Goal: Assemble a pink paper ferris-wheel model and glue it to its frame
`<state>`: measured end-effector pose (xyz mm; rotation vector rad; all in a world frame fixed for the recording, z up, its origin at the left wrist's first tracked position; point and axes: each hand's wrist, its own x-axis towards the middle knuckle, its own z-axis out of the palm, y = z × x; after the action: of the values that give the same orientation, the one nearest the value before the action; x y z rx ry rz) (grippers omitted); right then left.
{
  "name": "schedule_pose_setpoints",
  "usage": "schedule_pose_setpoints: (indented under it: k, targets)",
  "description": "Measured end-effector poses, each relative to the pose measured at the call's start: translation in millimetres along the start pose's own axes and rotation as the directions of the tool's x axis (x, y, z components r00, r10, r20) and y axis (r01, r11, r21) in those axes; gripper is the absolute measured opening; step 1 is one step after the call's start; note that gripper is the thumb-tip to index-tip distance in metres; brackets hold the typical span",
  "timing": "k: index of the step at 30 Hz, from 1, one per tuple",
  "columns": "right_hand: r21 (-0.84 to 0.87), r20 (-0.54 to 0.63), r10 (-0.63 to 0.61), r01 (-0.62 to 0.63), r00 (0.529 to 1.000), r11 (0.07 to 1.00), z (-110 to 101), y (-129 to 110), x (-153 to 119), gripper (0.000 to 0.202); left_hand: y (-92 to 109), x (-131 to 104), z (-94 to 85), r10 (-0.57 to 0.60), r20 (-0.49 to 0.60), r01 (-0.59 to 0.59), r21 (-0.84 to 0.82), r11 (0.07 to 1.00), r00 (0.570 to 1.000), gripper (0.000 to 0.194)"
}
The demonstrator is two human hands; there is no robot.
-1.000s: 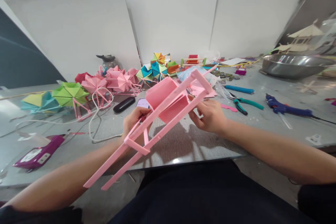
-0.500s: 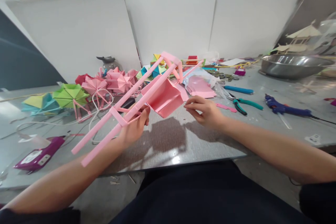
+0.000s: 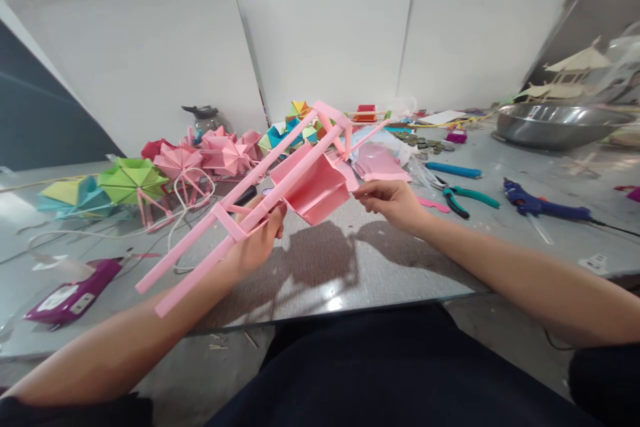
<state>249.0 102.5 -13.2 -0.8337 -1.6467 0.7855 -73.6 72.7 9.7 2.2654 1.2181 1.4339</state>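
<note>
A pink paper model (image 3: 320, 197) is held up tilted over the table. It has long rolled-paper legs with crosspieces and a folded, trough-like part on its right side. My left hand (image 3: 263, 233) is closed around the model from below, partly hidden behind the legs. My right hand (image 3: 387, 201) is just right of the folded part, its thumb and index finger pinched together. Whether anything is between those fingertips, or whether they touch the paper edge, I cannot make out. Behind that hand lies pink paper (image 3: 380, 165) with a plastic bag.
To the right lie green-handled pliers (image 3: 467, 197), a blue rod (image 3: 454, 169) and a blue glue gun (image 3: 543, 203), with a steel bowl (image 3: 563, 125) behind. Folded paper wheels (image 3: 135, 180), a white cable (image 3: 173, 233) and a purple power strip (image 3: 75, 297) are on the left.
My right hand has risen slightly and its fingers have drawn closer together. The pink model has moved slightly right in my left hand's hold.
</note>
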Motion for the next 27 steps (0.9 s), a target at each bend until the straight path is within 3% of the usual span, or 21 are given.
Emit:
schedule_pose_setpoints:
  k: [3, 8, 12, 22, 27]
  targets:
    - [0.112, 0.018, 0.108, -0.109, 0.994, 0.988, -1, 0, 2, 0.03, 0, 1, 0.3, -0.005, 0.059, 0.006, -0.021, 1.0, 0.998, 0.034]
    - [0.363, 0.125, 0.21, -0.242, 0.97, 0.9, -3, -8, 2, 0.031, -2, 1, 3.1, -0.048, 0.035, 0.051, -0.094, 0.994, 0.998, 0.029]
    - [0.434, 0.224, 0.265, -0.34, 0.938, 0.835, -6, -13, 1, 0.034, -3, 1, 5.8, -0.119, 0.043, 0.125, -0.184, 0.975, 0.992, 0.022]
    - [0.614, 0.299, 0.314, -0.434, 0.901, 0.66, -5, -21, -2, 0.036, 2, 1, 4.1, -0.131, 0.063, 0.138, -0.133, 0.981, 0.989, 0.019]
    - [0.635, 0.331, 0.306, -0.451, 0.893, 0.627, -5, -20, -4, 0.031, -2, 0, 3.0, -0.087, 0.086, 0.092, -0.059, 0.994, 0.993, 0.021]
